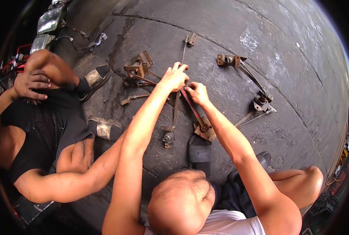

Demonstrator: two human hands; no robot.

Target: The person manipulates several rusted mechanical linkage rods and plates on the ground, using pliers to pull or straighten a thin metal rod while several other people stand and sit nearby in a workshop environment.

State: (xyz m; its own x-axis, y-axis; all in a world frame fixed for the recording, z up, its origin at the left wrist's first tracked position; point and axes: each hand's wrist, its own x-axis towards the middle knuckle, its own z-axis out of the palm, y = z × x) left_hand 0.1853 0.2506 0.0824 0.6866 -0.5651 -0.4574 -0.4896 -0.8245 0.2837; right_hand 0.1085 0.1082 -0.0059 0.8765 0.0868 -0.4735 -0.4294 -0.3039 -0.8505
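Both my hands meet over a linkage of flat metal bars at the middle of the floor. My left hand (174, 79) has its fingers curled around the joint where the bars come together. Close beside it, my right hand (197, 93) pinches the upper end of a reddish bar (193, 105), which runs down to a rusty plate (206, 131) by my sandal. A thin rod (184, 53) leads up to a small bracket (191, 39). Another bar (176, 111) reaches down to a pivot piece (168, 137). My fingers hide the joint itself.
A second metal linkage (251, 76) lies to the right. Rusty brackets (139, 64) lie left of my hands. A co-worker sits at left, one hand (32, 84) on a knee, one arm (84, 180) passing behind mine. Headlights (51, 20) with wires stand upper left.
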